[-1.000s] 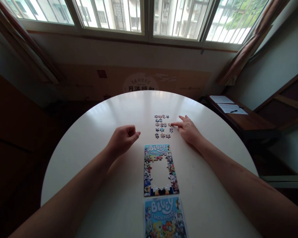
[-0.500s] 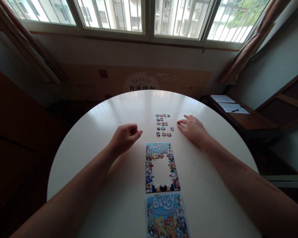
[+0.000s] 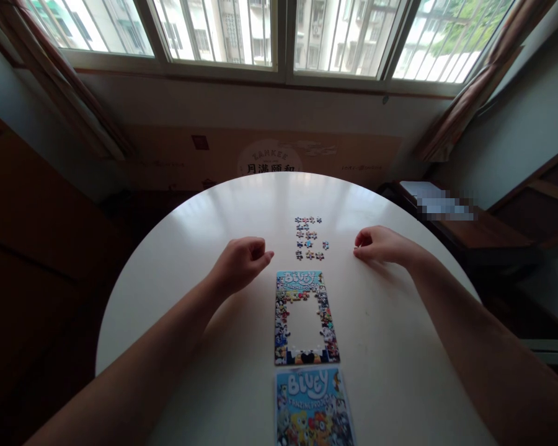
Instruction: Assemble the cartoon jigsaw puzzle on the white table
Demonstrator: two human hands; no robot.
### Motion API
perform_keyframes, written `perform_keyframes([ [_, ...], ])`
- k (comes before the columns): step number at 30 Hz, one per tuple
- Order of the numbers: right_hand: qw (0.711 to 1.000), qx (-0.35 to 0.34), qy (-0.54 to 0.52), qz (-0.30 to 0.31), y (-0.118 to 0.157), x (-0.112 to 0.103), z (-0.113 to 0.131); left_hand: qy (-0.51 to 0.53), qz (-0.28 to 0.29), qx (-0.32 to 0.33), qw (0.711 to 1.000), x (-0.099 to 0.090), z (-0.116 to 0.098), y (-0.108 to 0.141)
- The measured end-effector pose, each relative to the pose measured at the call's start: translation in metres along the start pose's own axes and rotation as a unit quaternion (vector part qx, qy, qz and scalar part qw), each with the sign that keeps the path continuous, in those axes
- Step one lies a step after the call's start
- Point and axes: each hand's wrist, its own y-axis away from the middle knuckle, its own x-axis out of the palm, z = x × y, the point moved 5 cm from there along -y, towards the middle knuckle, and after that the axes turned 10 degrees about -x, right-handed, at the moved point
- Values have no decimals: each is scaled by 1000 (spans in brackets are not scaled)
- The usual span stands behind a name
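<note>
Pinched between the thumb and fingers of my right hand [image 3: 385,246] is a small jigsaw piece [image 3: 356,249], mostly hidden, held at the right of the table. My left hand [image 3: 242,263] rests curled on the table, nothing visible in its fingers. Between the hands, several loose jigsaw pieces [image 3: 309,244] lie in rough rows, with one piece [image 3: 325,245] a little apart on the right. Nearer to me is a partly assembled Bluey jigsaw [image 3: 281,319], its border filled and its middle bare. Below it, a Bluey picture sheet [image 3: 309,396] runs out of view.
Everything lies on a round white table [image 3: 158,297]. A brown side table [image 3: 488,229] with papers stands beyond it at the right. A printed cardboard panel [image 3: 167,152] leans under the barred windows, with curtains [image 3: 456,130] at the sides.
My right hand has drawn back to the right and nearer me, away from the loose pieces, its fingers now more tightly curled. The left hand keeps its pose; the view has shifted slightly.
</note>
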Motion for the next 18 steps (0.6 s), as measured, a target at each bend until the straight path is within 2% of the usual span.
perform_keyframes([
  [3,998,-15,-47,33,5,-5,10,-19,17,34,999,3,-9,3],
  [6,985,-40,-146,85,13,0,36,-45,58,72,995,9,-21,9],
  [8,962,-75,-214,149,19,12,61,-56,94,95,989,13,-29,14],
  [11,930,-110,-277,214,27,34,92,-59,147,143,977,19,-40,22],
  [14,921,-125,-286,235,30,52,109,-60,174,207,961,24,-46,27],
  [18,934,-142,-251,211,33,59,116,-91,167,247,950,28,-46,29],
])
